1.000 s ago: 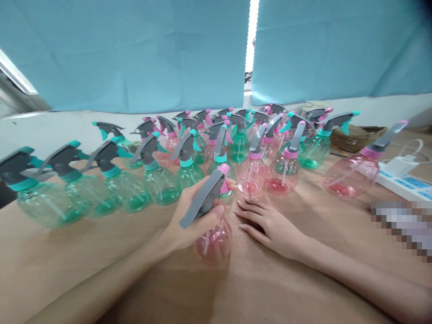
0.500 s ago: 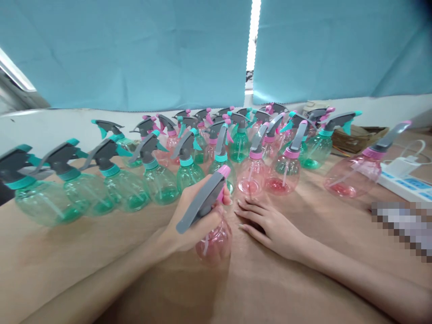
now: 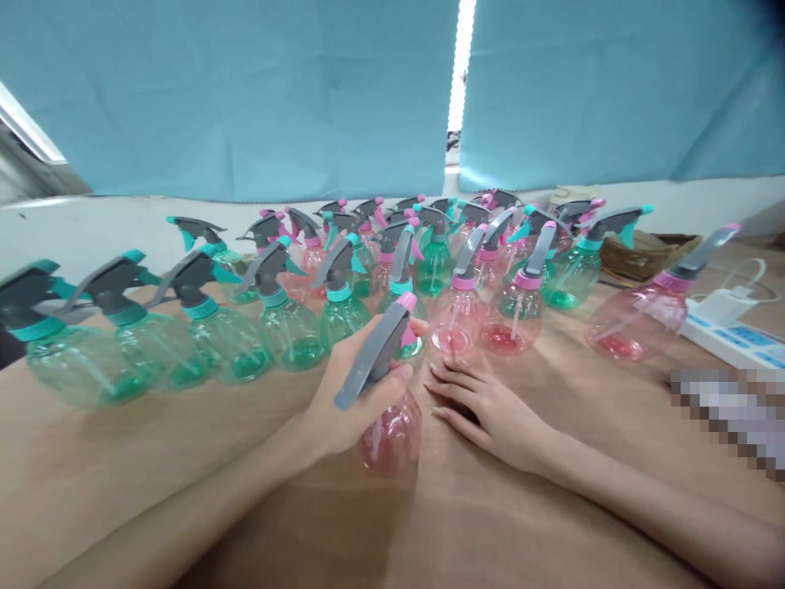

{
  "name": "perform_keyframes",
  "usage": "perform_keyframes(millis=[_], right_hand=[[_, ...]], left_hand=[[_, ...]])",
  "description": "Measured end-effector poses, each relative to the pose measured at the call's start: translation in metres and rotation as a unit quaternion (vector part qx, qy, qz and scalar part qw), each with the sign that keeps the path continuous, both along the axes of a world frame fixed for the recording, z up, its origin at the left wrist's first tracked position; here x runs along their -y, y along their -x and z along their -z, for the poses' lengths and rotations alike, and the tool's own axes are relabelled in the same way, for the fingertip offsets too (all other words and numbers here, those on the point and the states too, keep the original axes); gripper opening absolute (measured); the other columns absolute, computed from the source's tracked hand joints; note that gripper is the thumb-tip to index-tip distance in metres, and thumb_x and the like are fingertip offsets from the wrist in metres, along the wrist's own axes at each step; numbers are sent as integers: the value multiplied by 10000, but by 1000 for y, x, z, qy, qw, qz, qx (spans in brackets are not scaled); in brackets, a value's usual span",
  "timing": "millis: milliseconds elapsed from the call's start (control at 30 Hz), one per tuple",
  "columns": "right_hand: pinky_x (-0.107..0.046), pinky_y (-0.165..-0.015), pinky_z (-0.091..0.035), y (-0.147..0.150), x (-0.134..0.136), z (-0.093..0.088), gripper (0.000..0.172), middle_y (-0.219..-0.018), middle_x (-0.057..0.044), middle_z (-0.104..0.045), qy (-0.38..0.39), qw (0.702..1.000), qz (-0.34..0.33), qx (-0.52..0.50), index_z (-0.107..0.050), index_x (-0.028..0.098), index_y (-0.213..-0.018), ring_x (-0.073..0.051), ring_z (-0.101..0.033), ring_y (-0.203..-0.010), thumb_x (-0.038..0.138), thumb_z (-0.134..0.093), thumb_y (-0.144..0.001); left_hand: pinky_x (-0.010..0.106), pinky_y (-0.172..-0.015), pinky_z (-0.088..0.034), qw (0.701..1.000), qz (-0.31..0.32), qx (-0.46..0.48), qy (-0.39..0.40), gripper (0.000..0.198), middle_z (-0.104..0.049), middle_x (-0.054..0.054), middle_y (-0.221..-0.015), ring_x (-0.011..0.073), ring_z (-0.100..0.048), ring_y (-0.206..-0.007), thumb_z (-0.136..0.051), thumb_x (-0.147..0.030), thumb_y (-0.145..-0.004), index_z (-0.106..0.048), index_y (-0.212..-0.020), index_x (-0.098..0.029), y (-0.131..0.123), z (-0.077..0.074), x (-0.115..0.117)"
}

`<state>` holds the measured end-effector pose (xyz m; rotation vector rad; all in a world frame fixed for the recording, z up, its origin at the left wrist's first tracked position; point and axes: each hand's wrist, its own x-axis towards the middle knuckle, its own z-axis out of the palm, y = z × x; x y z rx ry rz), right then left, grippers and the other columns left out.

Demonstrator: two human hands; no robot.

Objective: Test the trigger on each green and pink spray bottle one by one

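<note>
Left hand (image 3: 331, 409), fingers curled, is gripping a round, clear-pink plastic spray bottle (image 3: 392, 442), front-centre at the brown tabletop (image 3: 491, 523); apparently working its trigger. Right hand (image 3: 491, 405) is lying loosely spread, empty. Further pulls: likely needing steady grip.

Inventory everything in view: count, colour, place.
held spray bottle: one, pink, centre
front green bottles: six, green, left to centre
front pink bottles: three, pink, centre to right
rear bottles: overlapping, uncountable, green and pink, behind
table: one, brown, beneath
power strip: one, white-blue, right
plug: one, white, on power strip
container: one, brown, right rear
pixelated item: one, grey, right
hanging cloth: two panels, blue, background
bright strips: two, white, cloth gap, upper left
wall: one, white, behind
left hand: one, around held spray bottle
right hand: one, on table
forearms: two, bare, foreground
</note>
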<state>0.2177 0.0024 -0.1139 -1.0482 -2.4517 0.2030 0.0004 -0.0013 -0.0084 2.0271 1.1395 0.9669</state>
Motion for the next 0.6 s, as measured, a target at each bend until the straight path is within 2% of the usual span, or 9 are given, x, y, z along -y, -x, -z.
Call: perform_keyframes(millis=[133,467,600], right_hand=[[-525,-1083,-374,0,0,0,382,-1325,-100,-591,-3,1000,0,0,-587,175,-1276,-285,-482,-1280,348,-433,-973],[-519,-1083,-372,1,0,-1,386,-1326,-107,-589,2,1000,0,2,-588,168,-1276,-283,-483,-1281,352,-439,-971],[-524,-1075,-380,1,1,-2,375,-1320,-105,-594,2,1000,1,-5,-596,181,-1267,-283,-487,-1277,350,-445,-968]], left_hand=[[261,-535,-433,1000,19,-5,-11,397,-609,-21,-772,139,-564,-583,-483,-245,-816,-546,-1208,-265,1,2,0],[276,-586,-468,1000,19,-1,-14,405,-629,-13,-809,152,-600,-642,-492,-240,-816,-554,-1215,-260,0,2,-1],[263,-560,-465,1000,13,-2,-2,410,-639,-8,-824,152,-601,-642,-496,-249,-813,-554,-1220,-258,1,0,-1]])
